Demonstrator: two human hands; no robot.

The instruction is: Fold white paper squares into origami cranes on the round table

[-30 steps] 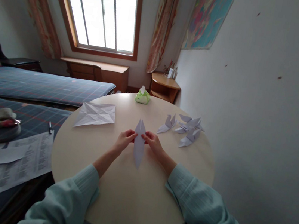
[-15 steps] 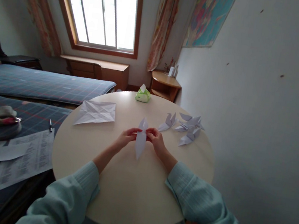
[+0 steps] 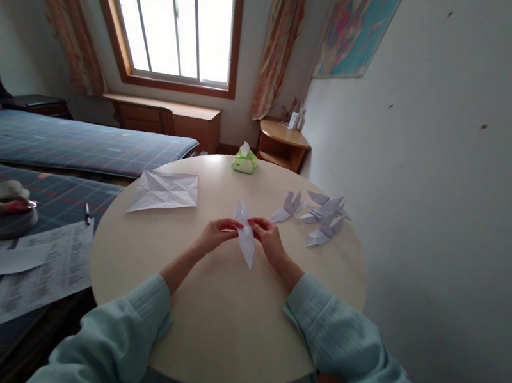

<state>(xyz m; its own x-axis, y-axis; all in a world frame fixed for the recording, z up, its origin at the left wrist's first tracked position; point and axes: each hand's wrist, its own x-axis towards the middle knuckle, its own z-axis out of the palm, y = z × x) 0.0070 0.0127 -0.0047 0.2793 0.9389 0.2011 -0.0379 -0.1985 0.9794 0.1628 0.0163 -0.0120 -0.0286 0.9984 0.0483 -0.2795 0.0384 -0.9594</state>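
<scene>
Between my hands is a narrow piece of folded white paper (image 3: pixel 246 246), pointed at both ends and tilted, its near tip toward the right. My left hand (image 3: pixel 218 235) pinches its left edge near the middle. On the opposite edge, my right hand (image 3: pixel 270 238) is closed with thumb and fingers on the paper. Both hands are just above the round cream table (image 3: pixel 216 321). To the right sits a folded paper bird (image 3: pixel 288 207), beside a cluster of several more folded paper birds (image 3: pixel 327 219).
A creased sheet of white paper (image 3: pixel 166 192) lies at the table's left. A green tissue pack (image 3: pixel 245 160) stands at the far edge. Left of the table, a bed (image 3: pixel 65 197) holds printed sheets (image 3: pixel 46 275) and a pen (image 3: pixel 88 214). A wall (image 3: pixel 451 216) rises on the right.
The folded paper has turned in my hands: its far tip swung left and its near tip right. Both hands stay closed on it, barely shifted.
</scene>
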